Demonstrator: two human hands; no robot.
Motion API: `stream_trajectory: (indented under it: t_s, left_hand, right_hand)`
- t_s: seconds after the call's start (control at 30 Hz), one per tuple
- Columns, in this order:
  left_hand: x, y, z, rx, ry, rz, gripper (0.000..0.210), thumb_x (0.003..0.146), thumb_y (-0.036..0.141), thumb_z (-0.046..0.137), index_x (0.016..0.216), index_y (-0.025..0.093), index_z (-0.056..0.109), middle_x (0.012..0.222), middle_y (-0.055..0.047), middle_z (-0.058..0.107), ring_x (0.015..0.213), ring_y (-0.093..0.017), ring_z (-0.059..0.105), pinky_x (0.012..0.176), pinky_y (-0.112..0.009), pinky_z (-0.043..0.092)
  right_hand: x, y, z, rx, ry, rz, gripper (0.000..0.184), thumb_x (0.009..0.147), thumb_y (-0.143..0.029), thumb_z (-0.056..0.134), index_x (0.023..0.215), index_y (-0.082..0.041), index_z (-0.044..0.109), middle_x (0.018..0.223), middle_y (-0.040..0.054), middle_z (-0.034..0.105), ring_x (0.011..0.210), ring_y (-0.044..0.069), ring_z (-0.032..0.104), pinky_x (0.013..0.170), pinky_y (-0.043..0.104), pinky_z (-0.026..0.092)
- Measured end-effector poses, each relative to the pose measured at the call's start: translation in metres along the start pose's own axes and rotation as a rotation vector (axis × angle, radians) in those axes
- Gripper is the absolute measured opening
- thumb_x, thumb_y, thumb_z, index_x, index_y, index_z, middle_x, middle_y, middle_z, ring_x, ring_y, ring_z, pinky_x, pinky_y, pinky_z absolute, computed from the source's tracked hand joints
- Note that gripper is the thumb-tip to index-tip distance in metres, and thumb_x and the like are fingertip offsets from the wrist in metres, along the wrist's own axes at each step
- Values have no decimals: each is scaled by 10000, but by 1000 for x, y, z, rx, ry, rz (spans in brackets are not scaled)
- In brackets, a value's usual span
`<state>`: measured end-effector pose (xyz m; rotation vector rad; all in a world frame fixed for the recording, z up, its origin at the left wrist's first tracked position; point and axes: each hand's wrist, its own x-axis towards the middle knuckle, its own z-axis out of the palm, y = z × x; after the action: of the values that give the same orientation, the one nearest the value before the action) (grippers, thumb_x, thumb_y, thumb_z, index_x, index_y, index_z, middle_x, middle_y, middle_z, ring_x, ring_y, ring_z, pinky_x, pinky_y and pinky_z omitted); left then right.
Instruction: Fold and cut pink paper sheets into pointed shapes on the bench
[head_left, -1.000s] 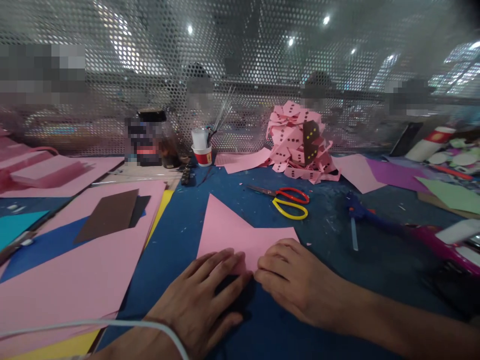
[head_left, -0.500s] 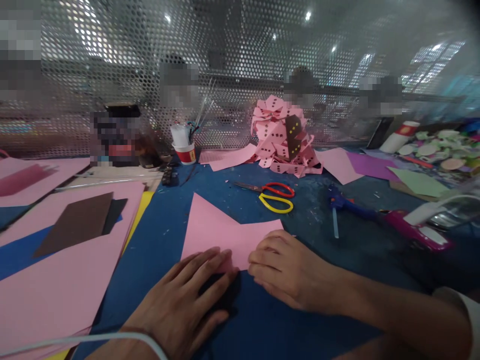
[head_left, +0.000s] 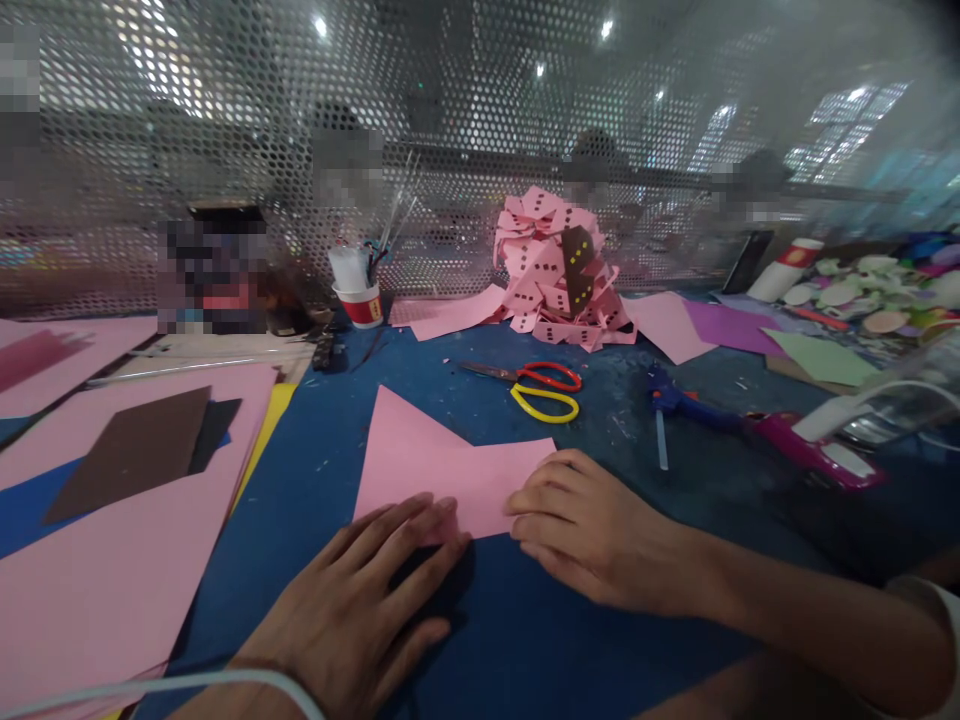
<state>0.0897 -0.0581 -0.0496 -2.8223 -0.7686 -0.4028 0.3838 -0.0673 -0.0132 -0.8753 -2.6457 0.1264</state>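
A folded sheet of pink paper [head_left: 431,465] lies on the blue table in front of me, with a pointed corner at its far left. My left hand [head_left: 367,580] rests flat with fingers apart, its fingertips on the paper's near edge. At the right end of the sheet, my right hand [head_left: 600,530] has its fingers curled together on the paper's edge; the thumb is mostly hidden. Beyond the paper lie scissors [head_left: 525,385] with one red and one yellow handle.
Pink sheets [head_left: 97,610] and a brown sheet [head_left: 135,445] cover the left side. A paper cup [head_left: 360,305] and a pink paper construction [head_left: 559,270] stand by the perforated screen [head_left: 450,80]. A blue glue gun [head_left: 690,405] and a magenta toy car [head_left: 814,455] are on the right.
My right hand has shifted slightly outward along the paper's right end. My left hand keeps its place on the sheet. The whole view has moved a little to the left.
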Motion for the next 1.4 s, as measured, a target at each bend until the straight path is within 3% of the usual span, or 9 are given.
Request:
stream_trajectory:
  t_s: [0.17,0.27,0.87,1.4]
  left_hand:
    - [0,0,-1,-4,1,6,500,978,457,523,1451,298,497,1506,-29,510,1345,-268,475,1028,-407,461]
    - [-1,-1,-1,5,1,17,506,973,461,532,1449,294,500,1504,-35,512,1355,-271,465,1036,-410,454]
    - [0,-5,0,37,-6,33,540,963,489,541,1466,301,484,1507,-27,511,1355,-274,470,1047,-405,458]
    - [-2,-7,4,69,35,49,547,962,504,528,1469,304,479,1514,-29,503,1364,-271,460,1037,-410,432]
  right_hand:
    - [12,-7,9,139,36,293,54,934,-176,566,897,-189,603,989,31,663,974,186,544,909,370,359]
    - [19,-10,16,126,73,385,55,867,-144,589,842,-191,575,952,23,628,956,192,515,869,367,345]
    - [8,-8,16,148,94,502,240,704,-68,560,901,-205,565,1005,19,604,1009,210,489,857,376,319]
    - [-18,0,3,157,121,589,310,707,-7,535,937,-208,591,1059,39,603,1052,218,507,918,402,360]
